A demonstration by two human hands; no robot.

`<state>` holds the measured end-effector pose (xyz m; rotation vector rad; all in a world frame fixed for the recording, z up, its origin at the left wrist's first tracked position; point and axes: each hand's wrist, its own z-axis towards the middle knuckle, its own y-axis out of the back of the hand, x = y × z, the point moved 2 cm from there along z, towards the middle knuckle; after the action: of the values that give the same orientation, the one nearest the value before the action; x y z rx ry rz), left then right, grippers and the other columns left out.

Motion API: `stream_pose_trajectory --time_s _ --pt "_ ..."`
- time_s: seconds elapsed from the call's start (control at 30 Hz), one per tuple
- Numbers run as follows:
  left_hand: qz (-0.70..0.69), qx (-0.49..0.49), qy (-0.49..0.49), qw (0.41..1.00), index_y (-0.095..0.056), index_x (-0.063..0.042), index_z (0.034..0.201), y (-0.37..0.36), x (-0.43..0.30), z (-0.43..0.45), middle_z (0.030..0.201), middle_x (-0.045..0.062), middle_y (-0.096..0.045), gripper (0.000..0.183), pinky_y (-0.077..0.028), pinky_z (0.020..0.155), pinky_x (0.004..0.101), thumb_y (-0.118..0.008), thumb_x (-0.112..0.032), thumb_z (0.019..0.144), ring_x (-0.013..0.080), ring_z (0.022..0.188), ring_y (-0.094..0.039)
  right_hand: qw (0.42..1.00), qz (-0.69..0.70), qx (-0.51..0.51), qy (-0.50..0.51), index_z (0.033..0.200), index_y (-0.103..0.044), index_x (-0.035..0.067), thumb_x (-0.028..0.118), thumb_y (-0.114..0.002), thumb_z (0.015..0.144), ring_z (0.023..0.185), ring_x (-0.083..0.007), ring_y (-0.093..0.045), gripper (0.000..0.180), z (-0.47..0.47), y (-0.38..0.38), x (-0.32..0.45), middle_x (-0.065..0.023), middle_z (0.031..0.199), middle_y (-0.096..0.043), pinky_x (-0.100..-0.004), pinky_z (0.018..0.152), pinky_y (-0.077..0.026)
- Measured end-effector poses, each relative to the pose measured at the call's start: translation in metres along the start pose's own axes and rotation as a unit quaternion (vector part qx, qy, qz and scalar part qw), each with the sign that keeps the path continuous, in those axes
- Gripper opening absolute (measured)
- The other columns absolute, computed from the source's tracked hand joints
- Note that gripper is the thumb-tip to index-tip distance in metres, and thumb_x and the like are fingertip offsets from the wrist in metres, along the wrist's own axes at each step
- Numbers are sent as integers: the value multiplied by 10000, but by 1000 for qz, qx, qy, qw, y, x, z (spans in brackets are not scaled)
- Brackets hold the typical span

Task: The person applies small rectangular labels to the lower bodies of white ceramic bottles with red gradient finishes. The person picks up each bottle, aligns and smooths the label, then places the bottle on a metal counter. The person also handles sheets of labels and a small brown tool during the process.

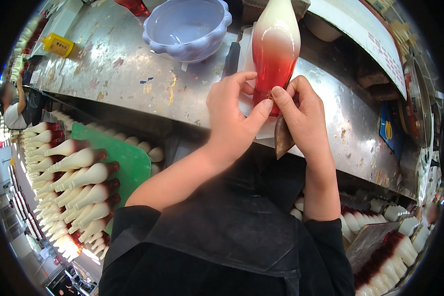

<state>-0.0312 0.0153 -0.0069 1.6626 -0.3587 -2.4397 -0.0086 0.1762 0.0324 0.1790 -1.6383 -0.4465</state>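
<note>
A glossy bottle (275,51), cream at the top and fading to translucent red, lies before me with its red end toward me. My left hand (231,114) is at its left side, fingertips against the red glass and thumb across the lower end. My right hand (304,114) is at the lower right, its thumb and index finger by a tiny gold-coloured piece (270,94) on the glass. A brown, pointed flat tool (283,138) sticks out below my right hand, apparently held in its curled fingers; its upper part is hidden.
A blue scalloped bowl (187,31) and a yellow squeeze bottle (58,44) stand on the metal table (133,77). To the left are many similar bottles (85,177) by a green board (114,151). More bottles (384,266) are at lower right. A person (14,107) is far left.
</note>
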Motion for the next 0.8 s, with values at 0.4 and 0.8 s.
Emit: stream_pose_trajectory --time_s 0.4,0.8 --pt "5 -34 -8 999 -644 -68 1190 -6 -1 0 944 66 -645 455 -431 853 428 -808 -212 790 274 915 -586 999 -36 -37 18 844 -526 20 316 -675 1016 633 -190 -614 373 -1 -6 0 -123 705 -635 -348 609 -500" --pt "40 -20 -36 998 -619 -80 1227 -3 -2 0 946 66 -641 493 -413 856 437 -785 -199 777 278 914 -588 992 112 -32 54 1205 -670 17 106 -627 1000 1016 -108 -616 228 2 35 13 -25 1076 -664 -252 914 -486"
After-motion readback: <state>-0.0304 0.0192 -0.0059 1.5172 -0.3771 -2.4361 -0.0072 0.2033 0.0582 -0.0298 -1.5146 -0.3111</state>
